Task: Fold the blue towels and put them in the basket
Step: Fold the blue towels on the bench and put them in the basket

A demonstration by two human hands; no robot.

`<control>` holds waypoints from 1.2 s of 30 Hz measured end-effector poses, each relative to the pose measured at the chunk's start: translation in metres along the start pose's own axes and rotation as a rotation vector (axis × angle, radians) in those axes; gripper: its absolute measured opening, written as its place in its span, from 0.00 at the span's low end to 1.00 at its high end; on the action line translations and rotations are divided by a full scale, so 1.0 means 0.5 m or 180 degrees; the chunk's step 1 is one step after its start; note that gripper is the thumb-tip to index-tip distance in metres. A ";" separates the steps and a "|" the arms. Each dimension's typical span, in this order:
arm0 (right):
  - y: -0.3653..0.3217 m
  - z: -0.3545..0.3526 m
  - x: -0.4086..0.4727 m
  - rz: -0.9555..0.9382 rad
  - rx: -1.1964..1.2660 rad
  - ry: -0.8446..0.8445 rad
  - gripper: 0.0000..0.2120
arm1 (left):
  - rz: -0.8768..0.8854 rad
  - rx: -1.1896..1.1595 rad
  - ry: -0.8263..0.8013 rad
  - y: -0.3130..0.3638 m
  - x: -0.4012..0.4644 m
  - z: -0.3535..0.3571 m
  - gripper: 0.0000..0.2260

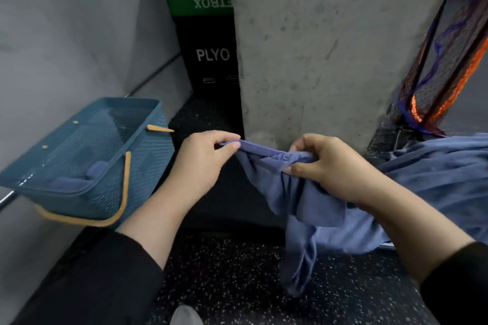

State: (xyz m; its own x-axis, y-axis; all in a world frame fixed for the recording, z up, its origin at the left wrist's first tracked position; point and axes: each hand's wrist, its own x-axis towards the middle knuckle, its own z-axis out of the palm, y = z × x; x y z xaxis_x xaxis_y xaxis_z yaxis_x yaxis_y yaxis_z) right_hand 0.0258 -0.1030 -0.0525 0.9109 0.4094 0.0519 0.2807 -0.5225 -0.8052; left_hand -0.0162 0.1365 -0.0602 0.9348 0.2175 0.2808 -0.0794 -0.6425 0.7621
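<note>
While the left hand (203, 158) pinches one corner of the blue towel (295, 208) | right hand (324, 166) grips a bunched edge | risk: uneven fold, tail dragging on floor (224, 280).

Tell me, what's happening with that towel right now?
Left hand and right hand both pinch the blue towel by its top edge, unfolded, hanging. Basket at left already holds folded towels. Nothing between.

Both forearms stretched forward, dark sleeves pushed back. Left hand (203, 158) pinching with thumb and forefinger; right hand (324, 163) curled in a grip, knuckles up, close beside.
</note>
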 end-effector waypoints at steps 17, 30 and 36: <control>0.013 -0.025 0.053 0.0301 -0.1661 0.0057 0.11 | -0.0311 -0.0653 0.0676 -0.030 0.033 -0.073 0.08; 0.011 -0.018 0.117 0.0696 0.1295 0.1448 0.06 | -0.0140 0.0359 0.0667 -0.094 0.123 -0.100 0.07; 0.026 -0.041 0.305 0.0244 0.0108 0.1342 0.22 | -0.0934 -0.0927 0.0284 -0.102 0.342 -0.067 0.20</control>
State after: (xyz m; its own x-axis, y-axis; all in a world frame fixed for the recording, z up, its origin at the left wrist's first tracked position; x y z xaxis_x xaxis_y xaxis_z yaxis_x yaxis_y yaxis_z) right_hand 0.1745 -0.0630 -0.0430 0.9746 0.0251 0.2225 0.2037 -0.5117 -0.8347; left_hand 0.1363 0.2311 -0.0317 0.8997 0.4313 0.0669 0.0793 -0.3122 0.9467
